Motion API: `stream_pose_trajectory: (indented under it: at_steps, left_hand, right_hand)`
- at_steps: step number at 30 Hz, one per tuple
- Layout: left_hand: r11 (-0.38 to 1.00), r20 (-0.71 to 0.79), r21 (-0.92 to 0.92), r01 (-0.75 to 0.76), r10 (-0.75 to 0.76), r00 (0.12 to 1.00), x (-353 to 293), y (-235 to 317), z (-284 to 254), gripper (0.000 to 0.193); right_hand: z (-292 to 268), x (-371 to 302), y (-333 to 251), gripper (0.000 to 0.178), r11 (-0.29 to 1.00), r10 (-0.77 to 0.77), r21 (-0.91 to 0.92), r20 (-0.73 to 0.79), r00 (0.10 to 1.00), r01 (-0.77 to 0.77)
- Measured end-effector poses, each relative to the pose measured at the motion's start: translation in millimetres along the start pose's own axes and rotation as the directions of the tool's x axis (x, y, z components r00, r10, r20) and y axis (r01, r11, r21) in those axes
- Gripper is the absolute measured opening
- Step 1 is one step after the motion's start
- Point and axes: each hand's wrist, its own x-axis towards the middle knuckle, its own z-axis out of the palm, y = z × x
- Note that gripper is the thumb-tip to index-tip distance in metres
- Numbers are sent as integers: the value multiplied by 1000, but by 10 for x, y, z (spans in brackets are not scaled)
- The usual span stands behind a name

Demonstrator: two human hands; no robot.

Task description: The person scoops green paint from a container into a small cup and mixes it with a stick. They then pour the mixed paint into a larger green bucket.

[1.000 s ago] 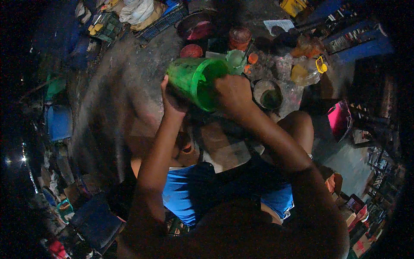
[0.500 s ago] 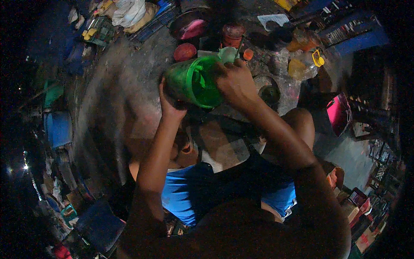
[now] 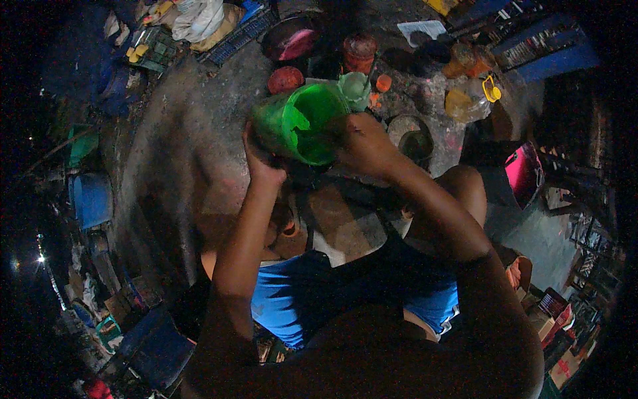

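A translucent green bucket point(image 3: 269, 124) is tipped on its side above the floor, its open mouth facing right and toward me. My left hand point(image 3: 264, 163) grips it from the left and underneath, fingers partly hidden behind its wall. My right hand point(image 3: 369, 146) is closed at the right edge of the mouth, knuckles up and slightly blurred; whatever its fingers hold is hidden. Just beyond the bucket stand a pale green cup point(image 3: 355, 90), a dark red round lid or bowl point(image 3: 286, 80) and a reddish jar point(image 3: 359, 53). A small orange cap point(image 3: 383, 83) lies beside the cup.
Right of my right hand sits a round metal tin point(image 3: 410, 136). A clear jug with a yellow handle point(image 3: 468, 103) lies farther right. A dark basin with pink inside point(image 3: 290, 38) stands at the back. Crates and a blue bin point(image 3: 91, 199) are at the left.
My right hand has moved down along the bucket's mouth, uncovering more of the pale green cup. The left hand still holds the bucket in nearly the same place.
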Motion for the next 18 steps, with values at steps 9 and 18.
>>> stream_pose_trajectory:
  at_steps: [9, 18]
  left_hand:
    - [997, 59, -79, -15, 20, 998, 2, -183, 133, 56]
    - [995, 41, -104, 7, -3, 999, -96, -259, 361, 49]
  right_hand:
    - [-479, 34, -160, 22, 998, -28, 47, -249, 968, 41]
    - [-621, 2, -134, 12, 998, -57, -24, -202, 978, 53]
